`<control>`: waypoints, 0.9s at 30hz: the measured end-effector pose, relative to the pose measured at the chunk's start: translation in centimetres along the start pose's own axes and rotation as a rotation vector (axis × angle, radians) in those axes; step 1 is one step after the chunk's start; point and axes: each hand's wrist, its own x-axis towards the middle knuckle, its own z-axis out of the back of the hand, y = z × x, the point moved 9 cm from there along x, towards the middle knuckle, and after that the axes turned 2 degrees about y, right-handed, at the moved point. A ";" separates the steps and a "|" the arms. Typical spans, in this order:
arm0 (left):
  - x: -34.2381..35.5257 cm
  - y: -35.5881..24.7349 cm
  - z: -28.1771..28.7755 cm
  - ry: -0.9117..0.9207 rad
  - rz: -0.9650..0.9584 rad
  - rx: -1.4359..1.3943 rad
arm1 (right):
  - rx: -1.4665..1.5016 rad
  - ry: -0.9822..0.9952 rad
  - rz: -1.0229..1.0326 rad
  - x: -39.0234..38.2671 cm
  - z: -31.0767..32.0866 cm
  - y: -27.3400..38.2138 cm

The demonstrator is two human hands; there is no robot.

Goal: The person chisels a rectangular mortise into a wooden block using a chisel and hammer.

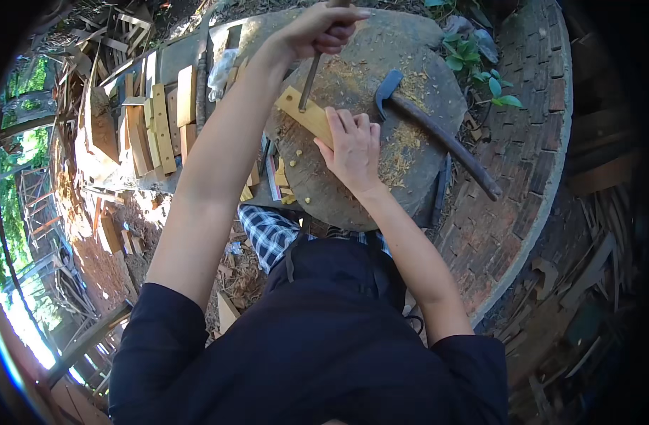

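Note:
My left hand (pixel 323 32) is closed round a long thin metal rod (pixel 310 81), held upright over the far end of a pale wooden bar (pixel 290 105). The rod's lower end meets the bar beside a round hole; whether it has gone in, I cannot tell. My right hand (pixel 354 149) grips the bar's near end, with the thumb along its left side and the fingers over the top. Underneath is a round grey work block (pixel 437 92) strewn with wood chips. To the right of my right hand lies a hammer (pixel 437 131) with a dark head and a long handle.
Several wooden pieces stand at the left, among them a strip with holes (pixel 164 127) and a thick block (pixel 186 95). A clear plastic bag (pixel 221 74) lies behind them. Curved brickwork (pixel 515 156) borders the right, with green leaves (pixel 494 88) at its far end.

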 end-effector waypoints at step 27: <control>-10.1 -3.3 2.4 -0.448 -0.696 -0.261 | 0.066 0.091 0.328 9.5 -0.9 -1.4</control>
